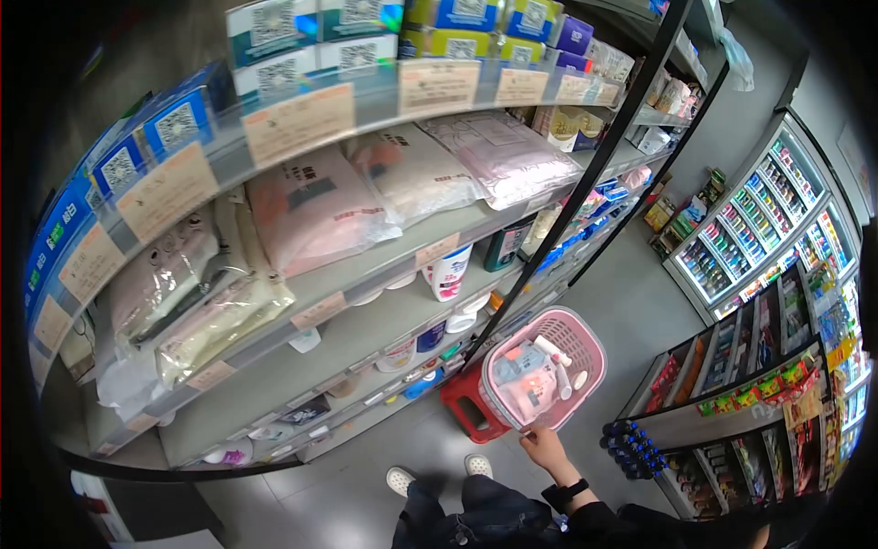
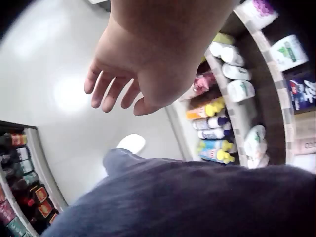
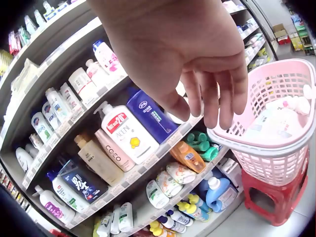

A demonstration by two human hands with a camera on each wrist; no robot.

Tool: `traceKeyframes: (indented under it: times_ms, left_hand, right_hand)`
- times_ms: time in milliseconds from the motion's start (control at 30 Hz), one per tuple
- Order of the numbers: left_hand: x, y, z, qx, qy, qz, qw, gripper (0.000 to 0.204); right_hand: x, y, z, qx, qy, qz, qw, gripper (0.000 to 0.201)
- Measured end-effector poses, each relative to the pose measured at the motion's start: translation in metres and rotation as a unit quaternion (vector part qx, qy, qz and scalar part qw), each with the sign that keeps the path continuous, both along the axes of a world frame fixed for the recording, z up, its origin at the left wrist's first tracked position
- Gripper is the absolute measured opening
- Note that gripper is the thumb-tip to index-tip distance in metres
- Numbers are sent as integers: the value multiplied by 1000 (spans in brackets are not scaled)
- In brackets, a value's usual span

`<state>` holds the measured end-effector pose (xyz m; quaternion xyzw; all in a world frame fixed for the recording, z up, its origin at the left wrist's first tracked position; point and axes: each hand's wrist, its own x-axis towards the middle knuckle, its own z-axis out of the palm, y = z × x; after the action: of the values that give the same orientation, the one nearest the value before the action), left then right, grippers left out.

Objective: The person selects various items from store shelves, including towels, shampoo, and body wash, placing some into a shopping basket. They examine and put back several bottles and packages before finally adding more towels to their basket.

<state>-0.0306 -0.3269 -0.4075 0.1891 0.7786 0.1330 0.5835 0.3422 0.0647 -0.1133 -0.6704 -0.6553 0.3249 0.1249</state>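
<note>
My right hand (image 1: 546,448), a dark band round its wrist, is near the front rim of a pink plastic basket (image 1: 594,350). In the right wrist view its relaxed fingers (image 3: 224,98) hang beside the basket's near side, holding nothing. Inside the basket lie bagged soft goods (image 1: 530,389) in pink and grey, with several white bottles or tubes (image 1: 562,380) alongside. A red plastic stool (image 3: 269,202) supports the basket. Outside the head view, my left hand (image 2: 140,74) hangs over the floor with loosely spread fingers and nothing in them.
Store shelves (image 1: 366,274) on the left carry plastic-wrapped packs (image 1: 315,206), boxes and bottles. Below them stand pump bottles (image 3: 129,133) and detergents. On the right are a snack rack (image 1: 722,403) and a glass-door drinks cooler (image 1: 750,220). Grey floor (image 1: 613,302) runs between.
</note>
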Motion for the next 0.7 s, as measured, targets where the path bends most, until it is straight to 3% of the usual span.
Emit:
traceKeyframes:
  times_ms: [33,67,100,133,200,367,433,500,633,700]
  left_hand:
    - [17,-15,-2,102,95,-153,978,25]
    - [36,-30,-3,198,184,-300,915,32]
    - [53,-40,-1,284,264,-435,812,40]
    - [68,-27,6,53,16,-169,984,35]
    - [93,-2,21,46,40,-158,985,34]
    - [174,66,60,36,160,-137,977,32]
    - [199,65,36,31,186,-137,973,33]
    - [220,68,33,-61,166,-183,967,35]
    - [255,86,56,-53,164,-71,983,30]
    - [257,95,49,-21,156,-43,987,34]
  right_hand:
    - [8,0,-2,4,14,-4,1000,25]
    - [17,0,-5,5,28,-7,1000,26]
    - [26,0,-9,-2,28,-3,1000,26]
    - [37,2,-14,9,44,-1,999,25]
    - [65,6,-23,16,61,4,998,24]
    - [178,5,-59,-120,0,-3,993,29]
    - [236,-8,-101,-130,-29,-3,991,30]
    - [285,-32,-132,-143,-62,-4,988,31]
    - [352,-89,-192,-226,-152,-9,962,32]
    - [361,-109,-205,-318,-192,72,926,32]
